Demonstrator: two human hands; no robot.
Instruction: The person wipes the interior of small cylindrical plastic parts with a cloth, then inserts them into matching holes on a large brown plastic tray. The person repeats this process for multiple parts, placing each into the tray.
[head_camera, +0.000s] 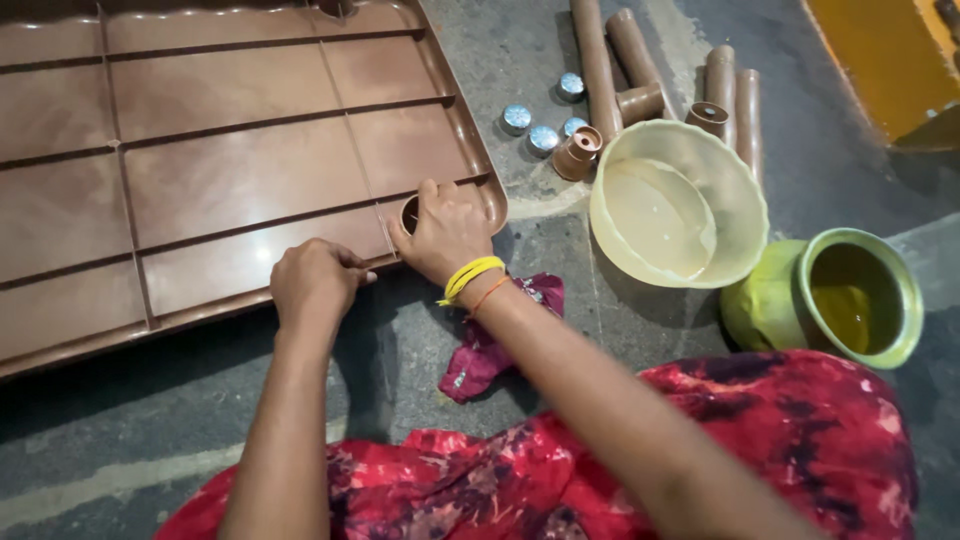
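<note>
While the large brown plastic panel lies ribbed side up on the grey concrete floor, both hands work at its near right corner. The right hand is curled over a round socket moulded into that corner, fingers bent and thumb beside the socket rim; whether it grips anything inside cannot be told. The left hand is closed in a loose fist and rests on the panel's near edge, just beside the right hand; no object shows in it. Yellow and orange bands circle the right wrist.

Below the right wrist, a crumpled magenta cloth lies on the floor. Off the panel's right edge, four silver round caps sit close together, next to a short brown cup-shaped fitting. Several brown plastic tubes lie beyond them. A cream basin rests tilted near the tubes, touching a green metal pot that lies on its side.
</note>
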